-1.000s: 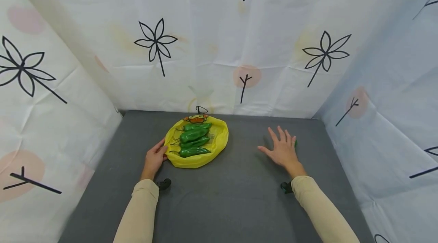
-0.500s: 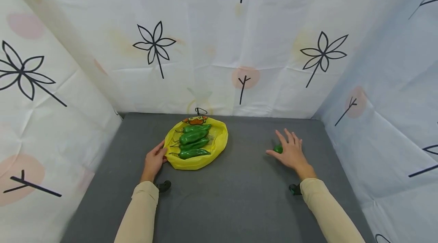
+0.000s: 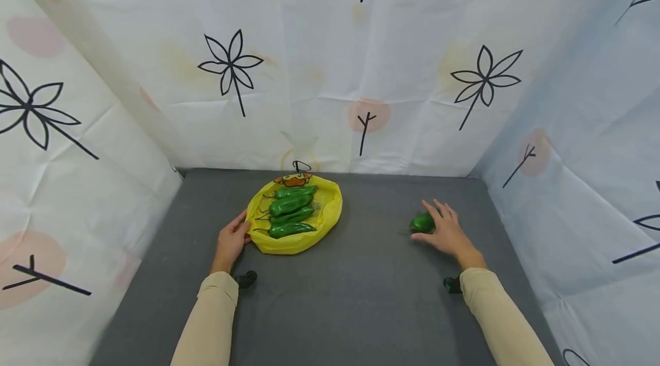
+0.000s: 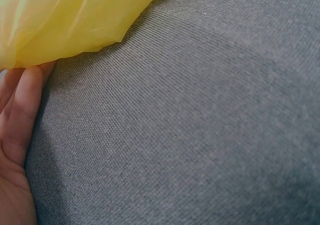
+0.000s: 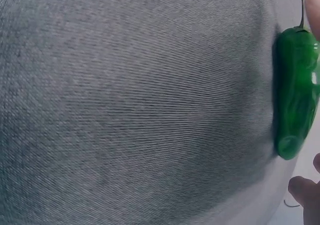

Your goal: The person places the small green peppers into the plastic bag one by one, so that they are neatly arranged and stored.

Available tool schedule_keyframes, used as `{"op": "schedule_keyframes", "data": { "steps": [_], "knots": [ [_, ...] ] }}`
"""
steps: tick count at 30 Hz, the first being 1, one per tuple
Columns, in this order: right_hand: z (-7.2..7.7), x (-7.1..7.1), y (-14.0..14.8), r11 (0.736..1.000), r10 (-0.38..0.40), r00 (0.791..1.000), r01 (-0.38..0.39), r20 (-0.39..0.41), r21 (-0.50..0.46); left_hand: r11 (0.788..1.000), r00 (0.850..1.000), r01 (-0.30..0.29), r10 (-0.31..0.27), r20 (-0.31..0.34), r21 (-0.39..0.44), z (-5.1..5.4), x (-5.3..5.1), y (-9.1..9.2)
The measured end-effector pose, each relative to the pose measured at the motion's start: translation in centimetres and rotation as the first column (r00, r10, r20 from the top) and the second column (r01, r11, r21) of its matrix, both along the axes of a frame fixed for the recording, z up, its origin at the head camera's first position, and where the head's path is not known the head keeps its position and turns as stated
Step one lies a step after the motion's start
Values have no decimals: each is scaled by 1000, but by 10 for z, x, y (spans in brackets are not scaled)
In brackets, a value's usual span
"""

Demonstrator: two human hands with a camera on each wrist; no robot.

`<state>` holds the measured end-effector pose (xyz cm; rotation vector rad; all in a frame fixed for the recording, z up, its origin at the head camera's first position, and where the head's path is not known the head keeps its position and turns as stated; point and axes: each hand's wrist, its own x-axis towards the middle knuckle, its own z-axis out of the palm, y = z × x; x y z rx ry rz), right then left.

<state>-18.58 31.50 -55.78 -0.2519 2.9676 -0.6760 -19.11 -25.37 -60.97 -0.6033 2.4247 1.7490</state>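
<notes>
Left of centre in the head view, a yellow plastic bag [image 3: 290,247] lies spread into a round shape with a raised rim. Several green chili peppers [image 3: 291,204] lie inside it, side by side. My left hand [image 3: 231,241] pinches the bag's left rim; the left wrist view has fingers [image 4: 25,110] beneath the yellow plastic. To the right, a single green chili pepper [image 3: 423,223] rests on the table. My right hand [image 3: 450,233] is spread around it, thumb near side, fingers far side. In the right wrist view, fingertips [image 5: 302,190] stand apart from that pepper's tip [image 5: 295,92].
A dark grey cloth-covered table [image 3: 340,309] lies beneath everything. White patterned curtains [image 3: 330,68] enclose it at the back and on both sides. Each wrist carries a small dark device [image 3: 246,279].
My right hand has moved rightward and a little toward me, its spread fingers narrowing around the lone chili pepper, which now shows more. The left hand and bag have stayed in place.
</notes>
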Motion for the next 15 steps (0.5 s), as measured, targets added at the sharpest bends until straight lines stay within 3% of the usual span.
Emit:
{"op": "schedule_keyframes", "data": {
  "steps": [6, 15],
  "knots": [
    [-3, 2, -1, 1000, -14, 1000, 14, 2, -20, 1000, 1000, 3, -3, 6, -8, 2, 2, 0],
    [-4, 2, -4, 996, -82, 995, 84, -51, 27, 1000, 1000, -5, 5, 9, 11, 4, 1, 1]
  ]
}}
